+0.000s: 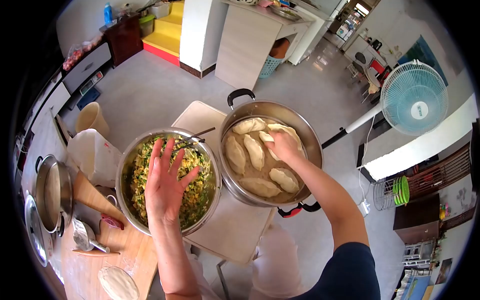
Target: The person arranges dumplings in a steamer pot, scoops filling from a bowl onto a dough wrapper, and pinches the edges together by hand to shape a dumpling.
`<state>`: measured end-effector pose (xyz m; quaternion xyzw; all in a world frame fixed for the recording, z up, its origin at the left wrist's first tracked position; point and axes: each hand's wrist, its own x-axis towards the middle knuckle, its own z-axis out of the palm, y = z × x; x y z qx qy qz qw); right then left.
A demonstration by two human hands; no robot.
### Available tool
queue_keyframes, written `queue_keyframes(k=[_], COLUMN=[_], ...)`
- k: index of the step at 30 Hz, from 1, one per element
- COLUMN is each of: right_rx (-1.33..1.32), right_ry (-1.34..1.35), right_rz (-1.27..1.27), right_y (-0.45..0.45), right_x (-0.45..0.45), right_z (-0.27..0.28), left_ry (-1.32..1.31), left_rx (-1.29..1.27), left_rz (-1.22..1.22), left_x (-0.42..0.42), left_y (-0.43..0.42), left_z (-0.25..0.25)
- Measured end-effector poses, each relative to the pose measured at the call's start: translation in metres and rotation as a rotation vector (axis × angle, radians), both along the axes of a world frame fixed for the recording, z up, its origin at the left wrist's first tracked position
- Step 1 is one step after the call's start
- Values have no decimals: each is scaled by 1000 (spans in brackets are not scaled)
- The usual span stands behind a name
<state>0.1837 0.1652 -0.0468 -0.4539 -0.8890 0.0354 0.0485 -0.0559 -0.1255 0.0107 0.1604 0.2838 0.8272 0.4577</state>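
Ctr of frame: dumpling [265, 136] in pot [312, 150] is touched by R hand [284, 145]; finger grip can't be told. Left of ctr: L hand [167, 192], fingers spread wide, is held over bowl [214, 170] w/ filling [137, 182].

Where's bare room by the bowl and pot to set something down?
Main patch: the small table's near end, on the person's side of the pot and bowl. Smaller one: its far corner, beyond both. Crowded: inside the pot, with dumplings and the right hand; also around the metal scoop.
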Motion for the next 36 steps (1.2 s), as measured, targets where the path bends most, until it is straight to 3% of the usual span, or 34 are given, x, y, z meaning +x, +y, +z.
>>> queue_keyframes(k=[5, 9, 14, 25, 31, 33, 36], right_rx=[-69, -403, -268, -192, -165, -174, 81], right_ry=[16, -241, 12, 84, -33, -143, 264], right_rz=[-161, -71, 281, 277, 232, 109, 338], right_y=[-8, -43, -74, -73, -77, -94, -114], right_x=[14, 42, 67, 74, 67, 50, 41], right_z=[71, 92, 41, 22, 21, 54, 73], left_ry=[-5, 4, 9, -34, 61, 143, 212], left_rx=[19, 44, 35, 111, 0, -49, -125], left_rz=[-7, -9, 23, 1, 210, 337, 516], left_x=[-5, -14, -14, -30, -57, -74, -105], left_y=[-3, -7, -12, -19, -57, -88, -152], left_z=[2, -2, 1, -8, 8, 18, 17])
